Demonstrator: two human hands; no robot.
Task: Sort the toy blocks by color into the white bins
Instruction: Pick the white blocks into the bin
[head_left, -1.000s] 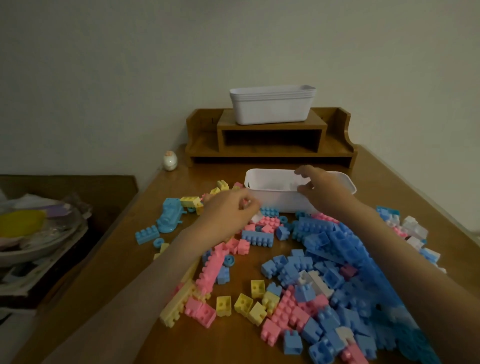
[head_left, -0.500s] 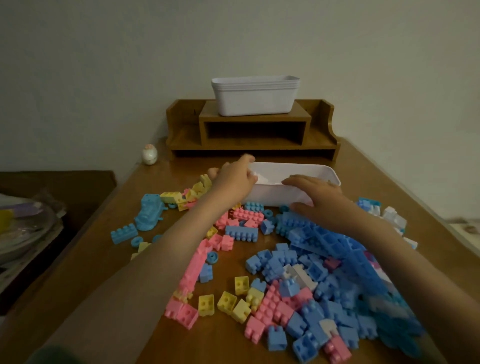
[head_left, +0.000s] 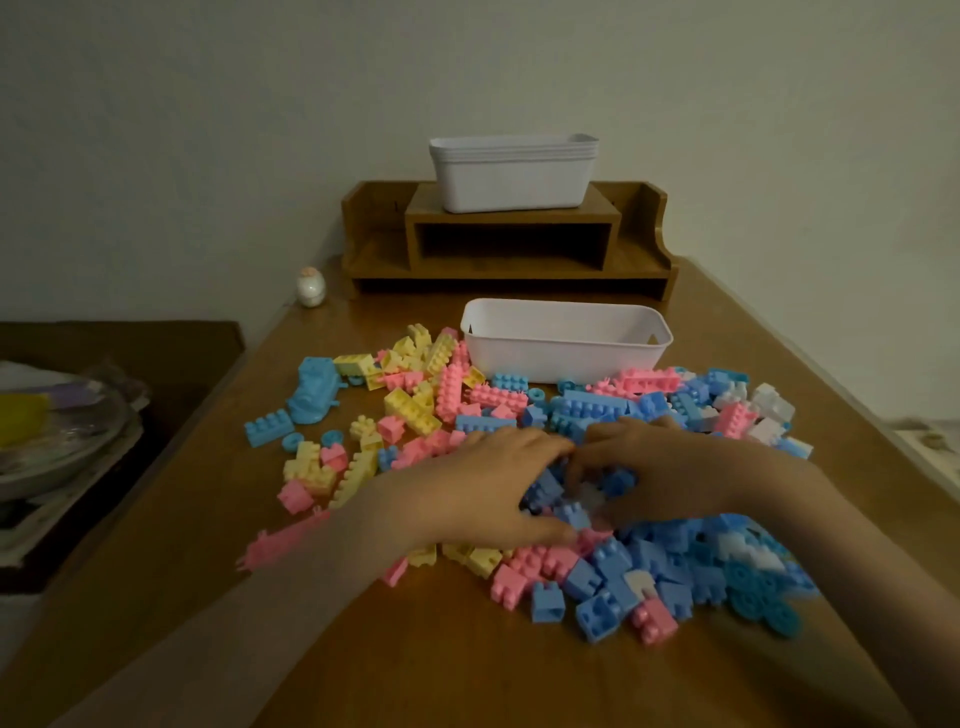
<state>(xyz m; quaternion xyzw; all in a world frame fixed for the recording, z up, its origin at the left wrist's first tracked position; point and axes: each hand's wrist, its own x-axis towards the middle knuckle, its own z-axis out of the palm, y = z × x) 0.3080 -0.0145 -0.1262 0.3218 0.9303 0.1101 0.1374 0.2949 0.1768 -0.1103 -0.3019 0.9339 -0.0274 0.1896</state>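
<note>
Left hand (head_left: 483, 486) and right hand (head_left: 675, 467) curl into the blocks (head_left: 597, 571), grip unclear. Table (head_left: 467, 670) wood shows along the near edge; white bin (head_left: 566, 356) sits just behind.

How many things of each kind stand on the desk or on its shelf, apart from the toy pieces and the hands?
Single bin: 1
Stack of bins: 1 (how many are nested in it cannot be told)
Shelf: 1
Egg figure: 1
Total: 4
</note>
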